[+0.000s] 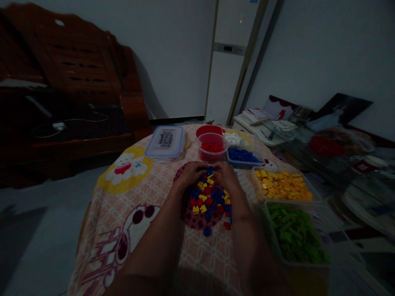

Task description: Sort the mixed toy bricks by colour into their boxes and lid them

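A mixed pile of red, yellow and blue toy building bricks (207, 196) lies on a round dark-red patterned patch (193, 222) of the tabletop. My left hand (193, 173) rests at the pile's far left edge, fingers curled inward. Opposite it, my right hand (226, 176) bends its fingers over the far right side. Blue bricks (210, 169) show between the two hands. Whatever the fingertips grip is too dark and small to name. A round blue piece (207, 232) lies apart, nearer to me, and a few red bricks (227, 225) lie beside my right forearm.
Behind the hands stand a clear tub of red bricks (212, 153), a box of blue bricks (243, 156) and white pieces (233, 139). Boxes of yellow bricks (284, 186) and green bricks (296, 234) line the right. A lidded box (165, 142) sits back left.
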The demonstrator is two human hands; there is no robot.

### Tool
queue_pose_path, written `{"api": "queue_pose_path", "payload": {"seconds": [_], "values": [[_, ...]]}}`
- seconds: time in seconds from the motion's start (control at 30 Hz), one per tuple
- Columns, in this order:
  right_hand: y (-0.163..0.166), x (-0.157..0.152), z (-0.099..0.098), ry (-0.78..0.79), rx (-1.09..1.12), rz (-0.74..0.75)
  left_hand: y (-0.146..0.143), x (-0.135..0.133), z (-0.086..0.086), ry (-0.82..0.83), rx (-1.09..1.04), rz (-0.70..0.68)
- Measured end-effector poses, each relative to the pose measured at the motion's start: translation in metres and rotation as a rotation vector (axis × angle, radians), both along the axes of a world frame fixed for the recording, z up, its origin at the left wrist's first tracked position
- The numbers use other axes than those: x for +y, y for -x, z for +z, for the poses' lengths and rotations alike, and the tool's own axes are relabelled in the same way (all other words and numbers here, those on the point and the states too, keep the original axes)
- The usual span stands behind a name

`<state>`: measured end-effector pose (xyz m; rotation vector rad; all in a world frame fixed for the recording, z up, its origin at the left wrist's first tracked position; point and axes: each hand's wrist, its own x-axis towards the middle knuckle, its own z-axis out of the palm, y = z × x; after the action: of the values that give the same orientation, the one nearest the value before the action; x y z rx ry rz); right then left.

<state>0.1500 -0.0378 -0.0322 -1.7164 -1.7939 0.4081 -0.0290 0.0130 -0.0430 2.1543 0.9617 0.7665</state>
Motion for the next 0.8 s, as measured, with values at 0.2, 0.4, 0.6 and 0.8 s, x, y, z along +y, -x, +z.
{"api": "queue_pose_path", "payload": {"seconds": [0.2,0.4,0.6,0.8], "values": [[0.002,-0.0005,-0.0028,-0.034,-0.028,-0.046,-0.0001,-0.0027,0.0051,0.008,0.028,-0.014],[0.0009,0.0,-0.0007,-0.009,-0.042,-0.029,-0.0008,-0.0002,-0.0011,-0.005,0.008,-0.02],[-0.0015,0.0012,0.0017,0.022,0.0,-0.037,-0.0006,0.0018,-0.003,-0.04,0.0,0.0],[-0.0012,0.0033,0.0014,-0.032,0.114,-0.039,-0.0004,-0.0004,0.0009,-0.034,-0.003,0.014]]}}
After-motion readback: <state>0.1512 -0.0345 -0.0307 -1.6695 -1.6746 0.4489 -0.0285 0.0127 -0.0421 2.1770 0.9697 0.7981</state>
